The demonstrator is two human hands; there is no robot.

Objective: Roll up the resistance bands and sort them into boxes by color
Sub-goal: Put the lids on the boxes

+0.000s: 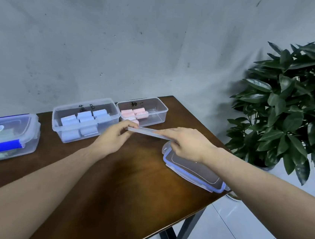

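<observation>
Both hands [116, 134] [187, 142] pinch clear lid [147, 133] edge-on, just before pink-band box [153, 109]. Pink rolls [134, 113] inside; blue rolls [86, 119] in box left of it. Risk, by judgement: thin lid slips, knocks box askew.

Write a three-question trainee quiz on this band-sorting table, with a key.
1. True or false: the pink rolls lie in the same box as the blue rolls.
2. What do both hands hold above the table? A) a clear lid B) a pink roll C) the plant
3. Fill in: the closed box with blue clips stands at the table's ____ end.

Key:
1. False; they sit in separate open boxes.
2. A; left hand and right hand grip the clear lid at its ends.
3. Left.
</observation>
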